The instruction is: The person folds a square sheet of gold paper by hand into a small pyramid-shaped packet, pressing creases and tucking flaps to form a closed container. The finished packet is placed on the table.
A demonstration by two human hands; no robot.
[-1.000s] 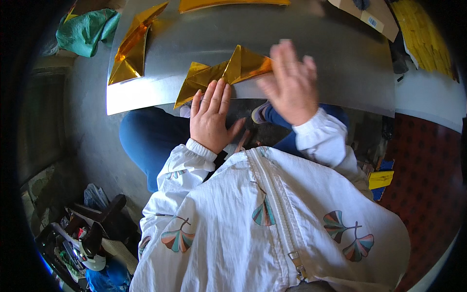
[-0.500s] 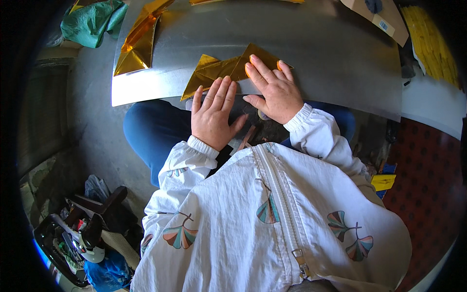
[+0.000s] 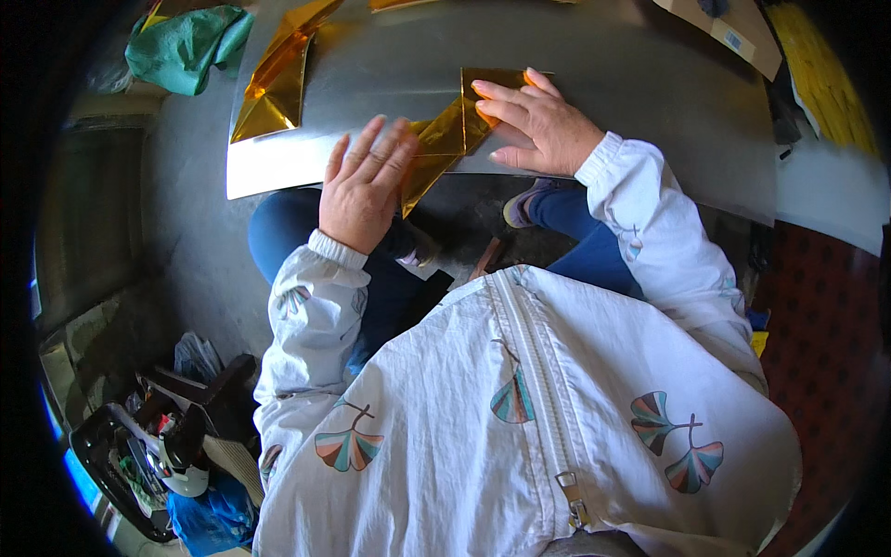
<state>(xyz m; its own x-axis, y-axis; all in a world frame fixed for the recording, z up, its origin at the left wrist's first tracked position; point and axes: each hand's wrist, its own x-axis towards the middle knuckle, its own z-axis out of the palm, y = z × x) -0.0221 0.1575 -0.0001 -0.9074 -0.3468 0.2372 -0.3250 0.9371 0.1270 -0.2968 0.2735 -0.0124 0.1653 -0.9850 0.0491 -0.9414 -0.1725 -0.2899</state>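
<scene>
Turned to a steeper slant since the earlier frame, the folded gold foil sheet (image 3: pixel 450 135) now has its narrow tip nearer the body, while the left hand (image 3: pixel 364 190) has shifted outward. The sheet lies aslant on the grey metal worktop (image 3: pixel 640 107), that tip jutting past the near edge.

Neither of the hands grips anything firmly, as far as shows. The left, fingers outstretched and tips blurred, is at the sheet's left edge; whether it touches, I cannot tell. The right hand (image 3: pixel 548 125) lies palm down over the sheet's right end, thumb spread away.

Turning and flattening the folded sheet looks like the step in hand; the next move seems to call for steady, flat pressure along the creases, the tip kept supported.

Another folded gold foil piece (image 3: pixel 278 84) lies left of the sheet. Far to the sheet's lower left, a black basket (image 3: pixel 85 436) holds jumbled items, mostly too small to name. Beyond the sheet's upper left, a green plastic bag (image 3: pixel 190 51) hides whatever it contains.
</scene>
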